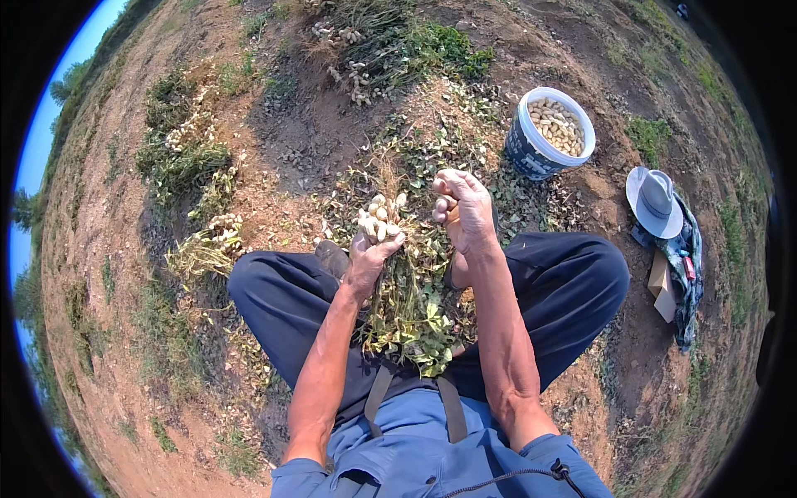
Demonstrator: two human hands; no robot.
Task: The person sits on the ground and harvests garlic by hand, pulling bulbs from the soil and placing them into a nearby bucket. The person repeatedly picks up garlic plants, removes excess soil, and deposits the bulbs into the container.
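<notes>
My left hand (pixel 372 255) grips a pulled peanut plant just below its cluster of pale peanut pods (pixel 380 216). The thin roots point away from me, and the leafy stems (pixel 416 317) hang back between my legs. To the right of the cluster, my right hand (pixel 462 208) is raised with curled fingers around a few pods. A plastic bucket (pixel 522 146) with a white rim and dark printed side stands beyond my right knee, holding many picked peanuts (pixel 557 126).
Peanut plants with pods lie in heaps at the left (pixel 187 155) and far ahead (pixel 386 43). Fallen leaves (pixel 429 146) cover soil before me. At the right are a grey brimmed hat (pixel 655 200), patterned cloth (pixel 685 299) and an open cardboard box (pixel 661 283).
</notes>
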